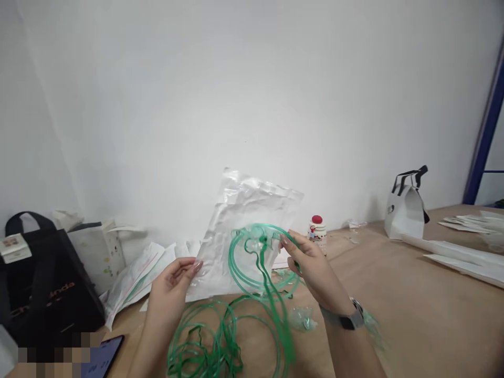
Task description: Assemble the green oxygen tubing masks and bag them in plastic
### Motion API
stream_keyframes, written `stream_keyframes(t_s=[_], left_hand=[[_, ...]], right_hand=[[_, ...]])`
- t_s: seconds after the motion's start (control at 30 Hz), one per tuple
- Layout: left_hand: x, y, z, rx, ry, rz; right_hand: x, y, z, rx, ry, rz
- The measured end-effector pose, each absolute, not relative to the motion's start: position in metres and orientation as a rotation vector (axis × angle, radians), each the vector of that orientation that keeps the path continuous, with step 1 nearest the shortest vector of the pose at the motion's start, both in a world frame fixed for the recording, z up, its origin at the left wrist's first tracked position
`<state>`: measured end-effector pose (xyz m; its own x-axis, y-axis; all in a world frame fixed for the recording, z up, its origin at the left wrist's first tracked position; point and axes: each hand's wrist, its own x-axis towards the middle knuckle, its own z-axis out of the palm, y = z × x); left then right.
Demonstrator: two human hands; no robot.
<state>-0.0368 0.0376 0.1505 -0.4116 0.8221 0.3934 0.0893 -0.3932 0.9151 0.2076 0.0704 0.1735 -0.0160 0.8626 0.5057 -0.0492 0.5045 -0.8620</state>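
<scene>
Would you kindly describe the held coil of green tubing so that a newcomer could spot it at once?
Start with the brown table against the white wall. Above it, the right hand holds the coil of green tubing, seen against a clear plastic bag. Unlike the tangled green tubing lying below, this coil is raised in neater loops.
</scene>
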Motion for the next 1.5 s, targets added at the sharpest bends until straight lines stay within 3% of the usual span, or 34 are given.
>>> stream_keyframes(t_s=[0.13,0.33,0.47,0.63,0.83,0.97,1.1,1.27,1.37,1.5], left_hand=[[-0.019,0.026,0.157,1.450,1.342,1.895],[-0.013,0.010,0.165,1.391,1.228,1.541],[0.004,0.012,0.170,1.198,1.103,1.714],[0.028,0.018,0.166,0.981,0.962,1.657],[0.021,0.026,0.159,0.873,0.890,1.777],[0.002,0.027,0.164,0.679,0.842,2.064],[-0.012,0.028,0.167,0.439,0.828,2.304],[0.003,0.045,0.153,0.332,0.811,2.290],[0.005,0.053,0.146,0.547,1.028,2.194],[-0.011,0.041,0.152,1.051,1.719,2.229]], right_hand=[[0.223,0.077,0.174,-0.736,-1.310,1.131],[0.254,0.077,0.173,-0.695,-1.391,1.082],[0.262,0.068,0.175,-0.797,-1.647,0.981],[0.262,0.064,0.178,-0.775,-1.905,0.860],[0.254,0.061,0.180,-0.847,-1.881,0.906],[0.242,0.061,0.179,-0.762,-1.861,0.957],[0.219,0.071,0.170,-0.795,-1.840,0.882],[0.198,0.081,0.163,-0.907,-1.758,0.696],[0.202,0.077,0.166,-1.028,-1.736,0.450],[0.208,0.060,0.171,-1.092,-1.951,0.286]])
